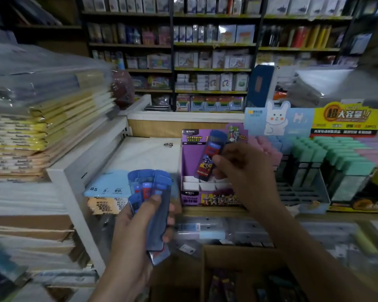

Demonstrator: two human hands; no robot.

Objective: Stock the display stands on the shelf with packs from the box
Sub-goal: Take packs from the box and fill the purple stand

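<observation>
Head view: the step in hand is slotting a single pack into a stand, one of a batch already lifted from the box. The right hand [244, 171], just right of centre, pinches one blue-capped Ultraman pack [210, 158] near its upper half. It holds the pack tilted, cap toward 1 o'clock, with the lower end just above or at the white divider slots [196, 185] of the purple Ultraman display stand [190, 160]. Whether that end has entered a slot cannot be told. The slots that show look unfilled, so stocking of this stand seems barely begun. The left hand [138, 227], at 7 o'clock of the stand and well apart from the right, grips a fanned bundle of blue packs [153, 184], thumb across the front and fingers curled behind. The stand sits on the wooden shelf [207, 211]. The brown cardboard box [238, 256] lies open below, at 6 o'clock of the frame, with more printed packs dimly visible inside. At 3 o'clock of the purple stand is a rabbit-topped stand of mint and pink packs [314, 160], touching or just beside it. Notebook stacks [31, 127] fill the 9 o'clock side. The next move likely calls for righting the pack, seating it in a rear slot, and then drawing another from the left-hand bundle.
</observation>
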